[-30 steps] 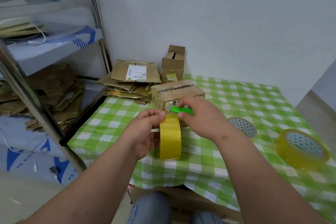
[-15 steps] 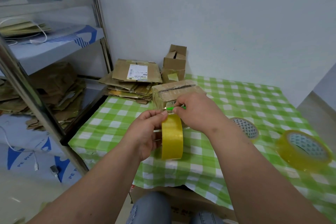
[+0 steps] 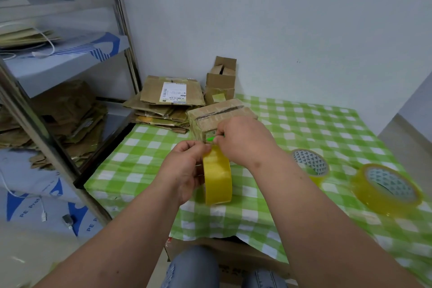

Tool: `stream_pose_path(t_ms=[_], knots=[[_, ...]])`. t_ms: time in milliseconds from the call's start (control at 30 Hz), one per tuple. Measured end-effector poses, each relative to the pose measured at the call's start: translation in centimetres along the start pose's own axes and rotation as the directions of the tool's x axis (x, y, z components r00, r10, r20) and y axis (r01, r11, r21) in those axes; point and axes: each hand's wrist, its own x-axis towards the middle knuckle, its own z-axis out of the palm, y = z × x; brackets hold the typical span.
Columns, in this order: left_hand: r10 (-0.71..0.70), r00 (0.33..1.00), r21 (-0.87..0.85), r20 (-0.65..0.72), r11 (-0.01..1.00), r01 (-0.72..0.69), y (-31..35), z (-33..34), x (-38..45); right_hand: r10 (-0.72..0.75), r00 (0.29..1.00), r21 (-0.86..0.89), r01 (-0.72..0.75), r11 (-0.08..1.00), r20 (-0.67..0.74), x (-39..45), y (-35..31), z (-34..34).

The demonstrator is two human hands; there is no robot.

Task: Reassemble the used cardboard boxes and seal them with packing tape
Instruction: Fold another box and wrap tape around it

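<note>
One cardboard box point(image 3: 219, 117) stands assembled on the worktop point(image 3: 327, 129), just beyond the hands. Its top flaps are closed and a glossy strip of tape already runs along the top seam and down the near face, so this box looks sealed or close to it. The strip appears not yet cut free from the roll.

The left hand point(image 3: 184, 171) grips the yellow tape roll point(image 3: 217, 178) upright on its edge, fingers curled round it, thumb near the top where the tape leaves. The right hand point(image 3: 243, 140) pinches a small green cutter point(image 3: 210, 139) right at that tape end, close against the box's near face. My reading is that the cut is the step in hand.

Plenty is left. A stack of flattened boxes point(image 3: 168, 103) lies at the far left edge of the worktop, none of them rebuilt. More flattened cardboard point(image 3: 65, 110) is heaped on the lower shelf to the left.

A second small box point(image 3: 222, 77) stands upright at the far side by the wall, its top flaps partly open. What is inside cannot be seen. The taped box's contents are hidden too.

Two spare tape rolls point(image 3: 385, 187) lie flat on the right of the worktop, well apart from the hands.
</note>
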Motion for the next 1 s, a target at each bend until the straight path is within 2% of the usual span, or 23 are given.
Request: stream_pose_path(t_ms=[200, 400, 500, 567, 700, 800, 900, 1000], knots=[[-0.002, 1.0, 0.024, -0.006, 1.0, 0.002, 0.2, -0.1, 0.1, -0.015, 0.999, -0.023, 0.014, 1.0, -0.038, 0.4, 0.2, 0.4], [-0.021, 1.0, 0.088, 0.009, 0.996, 0.02, 0.4, -0.6, 0.3, 0.029, 1.0, 0.137, -0.027, 0.99, -0.012, -0.3, 1.9, 0.4], [-0.032, 0.999, 0.113, 0.019, 0.993, 0.03, 0.7, -0.6, 0.6, 0.033, 0.999, 0.161, -0.029, 0.987, -0.016, -0.5, 2.9, 0.1], [-0.041, 0.999, 0.115, 0.013, 0.993, 0.04, 0.9, -0.6, 0.7, 0.047, 0.999, 0.148, -0.044, 0.988, -0.016, -0.5, 3.2, 0.1], [-0.055, 0.998, 0.09, 0.005, 0.995, 0.054, 1.0, -1.1, 0.9, 0.074, 0.997, -0.003, -0.074, 0.997, -0.031, -0.6, 4.3, 0.3], [-0.076, 0.997, 0.077, 0.016, 0.994, 0.075, 1.0, -1.5, 0.9, 0.116, 0.992, 0.058, -0.113, 0.992, -0.048, -1.0, 5.2, 0.5], [-0.087, 0.995, 0.088, 0.046, 0.993, 0.083, 0.7, -1.3, 1.1, 0.171, 0.985, 0.118, -0.17, 0.978, 0.005, -1.4, 5.9, 1.3], [-0.081, 0.994, 0.128, 0.074, 0.989, 0.072, 0.6, -1.0, 1.1, 0.226, 0.97, 0.105, -0.235, 0.966, 0.094, -1.8, 6.7, 3.2]])
